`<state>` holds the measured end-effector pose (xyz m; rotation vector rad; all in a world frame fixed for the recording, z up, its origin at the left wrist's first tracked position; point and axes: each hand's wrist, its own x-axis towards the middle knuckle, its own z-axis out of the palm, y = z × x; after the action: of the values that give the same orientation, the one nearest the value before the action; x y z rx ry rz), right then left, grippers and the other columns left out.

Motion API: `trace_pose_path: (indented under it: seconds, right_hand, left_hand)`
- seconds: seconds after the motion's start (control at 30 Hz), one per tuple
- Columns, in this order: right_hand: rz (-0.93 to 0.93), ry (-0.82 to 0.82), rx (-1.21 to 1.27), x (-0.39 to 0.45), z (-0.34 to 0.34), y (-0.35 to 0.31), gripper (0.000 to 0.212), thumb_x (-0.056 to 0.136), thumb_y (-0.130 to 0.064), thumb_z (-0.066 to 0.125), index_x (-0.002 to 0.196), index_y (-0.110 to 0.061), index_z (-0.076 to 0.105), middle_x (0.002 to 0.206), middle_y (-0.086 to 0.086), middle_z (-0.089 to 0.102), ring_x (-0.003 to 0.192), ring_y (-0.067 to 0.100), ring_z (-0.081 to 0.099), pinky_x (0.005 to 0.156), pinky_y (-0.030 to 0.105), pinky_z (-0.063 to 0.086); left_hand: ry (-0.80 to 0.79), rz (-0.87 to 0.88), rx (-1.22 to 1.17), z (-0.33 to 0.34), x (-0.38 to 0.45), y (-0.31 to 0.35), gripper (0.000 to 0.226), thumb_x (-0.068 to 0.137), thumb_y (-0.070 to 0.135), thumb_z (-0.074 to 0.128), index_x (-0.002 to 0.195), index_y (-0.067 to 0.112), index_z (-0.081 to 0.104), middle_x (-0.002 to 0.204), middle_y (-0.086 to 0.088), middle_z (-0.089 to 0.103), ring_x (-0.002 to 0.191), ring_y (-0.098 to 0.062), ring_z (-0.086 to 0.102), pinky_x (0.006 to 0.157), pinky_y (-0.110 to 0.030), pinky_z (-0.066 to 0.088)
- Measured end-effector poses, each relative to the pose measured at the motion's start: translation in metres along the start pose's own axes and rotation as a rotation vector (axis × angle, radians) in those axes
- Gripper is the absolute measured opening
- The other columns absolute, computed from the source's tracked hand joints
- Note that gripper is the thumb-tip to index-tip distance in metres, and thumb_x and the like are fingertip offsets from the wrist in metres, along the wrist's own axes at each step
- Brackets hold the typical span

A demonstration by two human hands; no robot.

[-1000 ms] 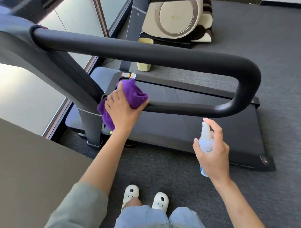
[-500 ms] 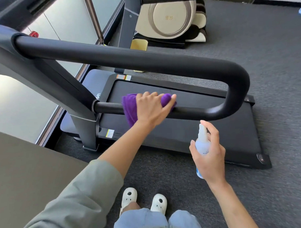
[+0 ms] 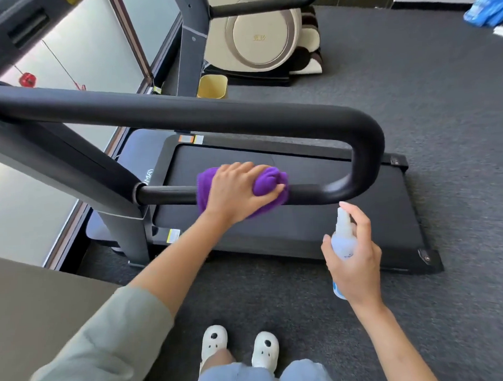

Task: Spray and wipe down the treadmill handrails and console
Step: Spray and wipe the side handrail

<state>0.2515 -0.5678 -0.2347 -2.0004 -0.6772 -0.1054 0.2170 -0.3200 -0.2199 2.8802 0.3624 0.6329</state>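
Observation:
A black looped handrail (image 3: 185,113) of the treadmill crosses the view, curving back at the right into a thinner lower bar (image 3: 165,194). My left hand (image 3: 236,191) grips a purple cloth (image 3: 270,182) wrapped round that lower bar, about midway along it. My right hand (image 3: 354,261) holds a small clear spray bottle (image 3: 343,238) upright below the rail's bend, with the index finger over the nozzle. The console is out of view at the upper left.
The treadmill deck (image 3: 316,216) lies on grey carpet beyond my white shoes (image 3: 238,350). A grey upright post (image 3: 73,173) rises at left. A beige massage chair (image 3: 262,33) and a yellow bin (image 3: 212,86) stand behind. A grey surface (image 3: 35,312) fills the lower left.
My left hand has slid the purple cloth rightward along the lower bar, from the post end to the middle. My right hand keeps the bottle in roughly the same place.

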Motion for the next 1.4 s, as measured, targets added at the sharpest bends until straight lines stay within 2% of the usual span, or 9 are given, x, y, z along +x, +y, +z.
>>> trace_pose_path:
  seconds: [0.23, 0.37, 0.57, 0.7, 0.87, 0.93, 1.03, 1.17, 1.4]
  right_hand:
    - [-0.021, -0.016, 0.017, 0.002, 0.005, -0.006, 0.068, 0.079, 0.009, 0.071, 0.132, -0.023, 0.044, 0.123, -0.014, 0.056, 0.096, -0.02, 0.05, 0.085, -0.002, 0.035]
    - [-0.019, 0.014, 0.02, 0.003, 0.0, 0.001, 0.068, 0.078, 0.011, 0.071, 0.132, -0.021, 0.044, 0.126, -0.03, 0.051, 0.101, -0.009, 0.052, 0.092, 0.0, 0.035]
    - [0.008, 0.062, -0.006, -0.003, -0.014, 0.004, 0.069, 0.078, 0.011, 0.072, 0.132, -0.021, 0.044, 0.124, -0.033, 0.051, 0.1, 0.0, 0.053, 0.09, -0.001, 0.035]
    - [0.027, 0.09, -0.008, -0.008, -0.024, 0.006, 0.07, 0.079, 0.011, 0.072, 0.132, -0.024, 0.043, 0.129, -0.045, 0.043, 0.107, 0.002, 0.056, 0.093, 0.003, 0.038]
    - [0.046, 0.131, -0.005, -0.006, -0.031, 0.01, 0.07, 0.078, 0.011, 0.072, 0.132, -0.024, 0.044, 0.129, -0.046, 0.043, 0.109, -0.016, 0.05, 0.092, 0.002, 0.037]
    - [0.059, 0.128, -0.009, -0.005, -0.031, 0.011, 0.069, 0.079, 0.01, 0.072, 0.132, -0.024, 0.044, 0.128, -0.047, 0.042, 0.106, -0.009, 0.053, 0.09, 0.002, 0.038]
    - [0.064, 0.128, -0.007, -0.005, -0.029, 0.011, 0.069, 0.078, 0.01, 0.072, 0.131, -0.025, 0.044, 0.122, -0.04, 0.047, 0.099, -0.011, 0.054, 0.085, -0.002, 0.037]
    - [0.052, 0.106, -0.012, -0.005, -0.023, 0.01, 0.07, 0.078, 0.01, 0.073, 0.13, -0.025, 0.043, 0.122, -0.021, 0.052, 0.094, -0.001, 0.052, 0.082, -0.004, 0.035]
    - [0.019, 0.106, -0.021, 0.0, -0.024, 0.008, 0.068, 0.077, 0.011, 0.071, 0.132, -0.019, 0.044, 0.126, -0.028, 0.05, 0.101, 0.012, 0.058, 0.091, 0.001, 0.036]
  left_hand:
    - [0.054, -0.392, 0.16, -0.023, -0.037, -0.069, 0.058, 0.095, 0.059, 0.033, 0.087, 0.014, 0.07, 0.085, -0.006, 0.07, 0.084, -0.03, 0.06, 0.08, -0.039, 0.039]
    - [0.026, -0.27, 0.091, -0.006, -0.004, -0.01, 0.052, 0.094, 0.051, 0.035, 0.07, 0.015, 0.065, 0.073, -0.007, 0.069, 0.072, -0.032, 0.062, 0.07, -0.038, 0.039]
    - [-0.057, -0.112, -0.11, 0.016, 0.039, 0.087, 0.045, 0.1, 0.044, 0.03, 0.096, 0.019, 0.068, 0.071, -0.004, 0.065, 0.069, -0.029, 0.059, 0.068, -0.037, 0.039]
    - [0.097, -0.356, -0.478, 0.006, 0.044, 0.132, 0.069, 0.089, 0.059, 0.015, 0.078, 0.012, 0.065, 0.07, 0.002, 0.063, 0.07, -0.017, 0.052, 0.07, -0.031, 0.03]
    - [0.184, -0.666, -1.222, 0.0, 0.043, 0.144, 0.035, 0.091, 0.058, 0.038, 0.075, 0.035, 0.058, 0.069, 0.02, 0.062, 0.077, -0.008, 0.059, 0.085, -0.041, 0.048]
    - [0.151, -0.442, -1.118, 0.003, 0.043, 0.144, 0.034, 0.085, 0.059, 0.041, 0.095, 0.033, 0.06, 0.086, 0.018, 0.065, 0.088, -0.009, 0.061, 0.087, -0.036, 0.049]
    - [0.113, -0.107, -0.783, 0.023, 0.042, 0.136, 0.068, 0.074, 0.062, 0.061, 0.121, 0.012, 0.053, 0.109, 0.001, 0.062, 0.095, -0.016, 0.059, 0.083, -0.033, 0.048]
    - [0.12, -0.041, -0.425, 0.037, 0.042, 0.124, 0.094, 0.063, 0.071, 0.068, 0.133, 0.011, 0.05, 0.113, 0.0, 0.065, 0.096, -0.02, 0.063, 0.08, -0.031, 0.048]
    - [0.141, 0.056, -0.12, 0.037, 0.027, 0.085, 0.077, 0.063, 0.064, 0.075, 0.123, 0.018, 0.061, 0.092, 0.001, 0.065, 0.076, -0.021, 0.06, 0.068, -0.033, 0.045]
